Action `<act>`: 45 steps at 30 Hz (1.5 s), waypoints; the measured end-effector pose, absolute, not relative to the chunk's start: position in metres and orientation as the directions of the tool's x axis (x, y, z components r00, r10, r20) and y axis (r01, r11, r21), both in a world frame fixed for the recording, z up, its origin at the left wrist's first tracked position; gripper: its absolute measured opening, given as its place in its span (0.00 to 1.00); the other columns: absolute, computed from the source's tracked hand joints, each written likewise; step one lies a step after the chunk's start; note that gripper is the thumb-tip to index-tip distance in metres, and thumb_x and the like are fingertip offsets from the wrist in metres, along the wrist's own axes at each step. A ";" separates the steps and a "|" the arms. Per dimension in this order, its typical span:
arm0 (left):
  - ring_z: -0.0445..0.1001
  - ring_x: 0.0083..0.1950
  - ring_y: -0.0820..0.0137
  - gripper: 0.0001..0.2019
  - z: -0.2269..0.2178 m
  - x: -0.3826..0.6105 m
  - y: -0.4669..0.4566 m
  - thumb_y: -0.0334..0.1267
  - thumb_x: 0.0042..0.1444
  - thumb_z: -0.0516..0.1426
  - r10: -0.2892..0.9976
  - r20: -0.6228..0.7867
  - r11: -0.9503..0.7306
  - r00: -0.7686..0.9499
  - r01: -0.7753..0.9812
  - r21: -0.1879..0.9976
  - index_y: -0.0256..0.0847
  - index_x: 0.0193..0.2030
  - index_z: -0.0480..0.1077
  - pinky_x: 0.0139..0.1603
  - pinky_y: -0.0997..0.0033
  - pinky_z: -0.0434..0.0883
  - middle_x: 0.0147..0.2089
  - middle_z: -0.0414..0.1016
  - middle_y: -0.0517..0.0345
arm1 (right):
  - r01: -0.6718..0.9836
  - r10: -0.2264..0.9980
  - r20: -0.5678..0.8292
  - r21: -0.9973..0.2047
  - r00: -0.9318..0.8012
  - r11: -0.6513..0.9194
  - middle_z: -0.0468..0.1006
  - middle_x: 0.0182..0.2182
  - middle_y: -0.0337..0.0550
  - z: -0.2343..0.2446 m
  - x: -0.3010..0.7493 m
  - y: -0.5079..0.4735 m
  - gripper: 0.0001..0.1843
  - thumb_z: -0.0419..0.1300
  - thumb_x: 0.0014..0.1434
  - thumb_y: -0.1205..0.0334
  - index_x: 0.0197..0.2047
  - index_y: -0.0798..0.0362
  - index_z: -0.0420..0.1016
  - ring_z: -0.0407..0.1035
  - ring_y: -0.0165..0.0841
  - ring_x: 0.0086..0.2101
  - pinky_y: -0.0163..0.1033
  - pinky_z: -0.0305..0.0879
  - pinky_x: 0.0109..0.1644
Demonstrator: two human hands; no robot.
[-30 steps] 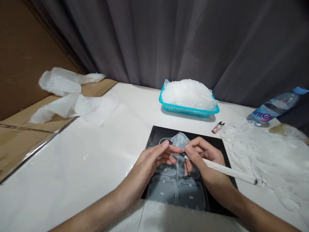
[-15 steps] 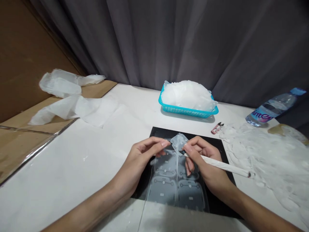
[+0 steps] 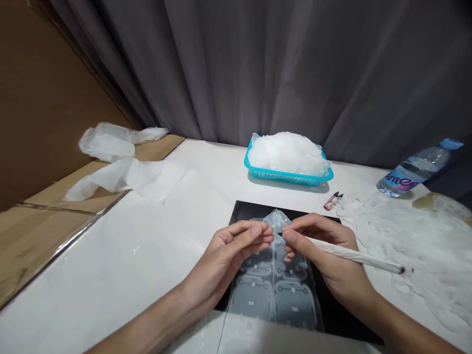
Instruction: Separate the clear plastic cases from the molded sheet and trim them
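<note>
A clear plastic sheet (image 3: 275, 292) moulded with rounded shapes lies on a black mat (image 3: 332, 305) in front of me. My left hand (image 3: 236, 248) pinches a small translucent piece (image 3: 276, 219) at the sheet's far end, fingers closed on it. My right hand (image 3: 324, 250) is closed around a long white stick-like tool (image 3: 363, 258), its dark tip touching the same piece right beside my left fingertips.
A turquoise basket (image 3: 287, 174) heaped with white translucent pieces stands behind the mat. Small red snips (image 3: 333, 200) lie to its right. A water bottle (image 3: 418, 167) lies at far right, above a spread of white plastic scraps (image 3: 409, 246). Crumpled white wrapping (image 3: 121, 162) sits left on cardboard.
The camera tilted a little, so the scene sits lower in view. My fingers have closed tighter together over the small piece, which now shows less above them.
</note>
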State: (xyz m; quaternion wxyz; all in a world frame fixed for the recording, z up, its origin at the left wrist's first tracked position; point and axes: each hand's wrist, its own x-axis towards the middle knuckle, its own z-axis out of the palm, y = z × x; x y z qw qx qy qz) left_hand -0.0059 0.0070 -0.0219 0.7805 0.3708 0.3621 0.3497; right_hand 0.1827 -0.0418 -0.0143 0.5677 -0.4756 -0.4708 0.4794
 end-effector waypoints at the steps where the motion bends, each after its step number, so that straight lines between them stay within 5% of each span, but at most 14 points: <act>1: 0.80 0.47 0.70 0.09 -0.022 -0.006 0.006 0.44 0.62 0.67 0.807 -0.301 0.485 0.507 -0.279 0.829 0.41 0.40 0.84 0.53 0.75 0.74 0.43 0.86 0.54 | -0.100 0.993 0.085 -0.991 0.080 0.093 0.83 0.30 0.37 -0.012 0.183 -0.042 0.04 0.72 0.59 0.59 0.36 0.48 0.84 0.78 0.28 0.26 0.31 0.77 0.34; 7: 0.81 0.40 0.71 0.07 -0.020 -0.007 0.002 0.42 0.58 0.70 0.803 -0.278 0.476 0.528 -0.286 0.832 0.41 0.38 0.84 0.49 0.76 0.75 0.38 0.86 0.56 | -0.086 0.992 0.087 -0.992 0.087 0.095 0.84 0.28 0.38 -0.005 0.177 -0.044 0.04 0.70 0.60 0.60 0.34 0.49 0.83 0.80 0.30 0.26 0.31 0.79 0.33; 16: 0.84 0.44 0.68 0.06 -0.017 -0.005 -0.004 0.40 0.62 0.66 0.786 -0.308 0.509 0.536 -0.278 0.814 0.41 0.39 0.84 0.52 0.74 0.76 0.42 0.87 0.52 | 0.150 0.958 0.217 -0.970 0.188 0.190 0.86 0.33 0.39 -0.003 0.170 -0.055 0.03 0.66 0.62 0.63 0.37 0.47 0.83 0.82 0.33 0.31 0.34 0.82 0.38; 40: 0.83 0.48 0.61 0.06 -0.021 -0.003 -0.008 0.41 0.59 0.69 0.815 -0.307 0.464 0.491 -0.236 0.854 0.45 0.40 0.87 0.56 0.66 0.74 0.41 0.88 0.52 | 0.254 0.933 0.240 -0.952 0.267 0.172 0.85 0.33 0.38 -0.010 0.165 -0.060 0.03 0.66 0.62 0.64 0.40 0.47 0.81 0.82 0.33 0.32 0.36 0.81 0.40; 45: 0.83 0.48 0.62 0.06 -0.021 -0.003 -0.008 0.42 0.58 0.69 0.815 -0.322 0.469 0.481 -0.224 0.854 0.45 0.39 0.87 0.56 0.68 0.74 0.41 0.88 0.53 | 0.372 0.904 0.344 -0.898 0.253 0.237 0.85 0.34 0.39 -0.011 0.163 -0.061 0.04 0.65 0.64 0.65 0.41 0.47 0.81 0.82 0.34 0.34 0.37 0.80 0.40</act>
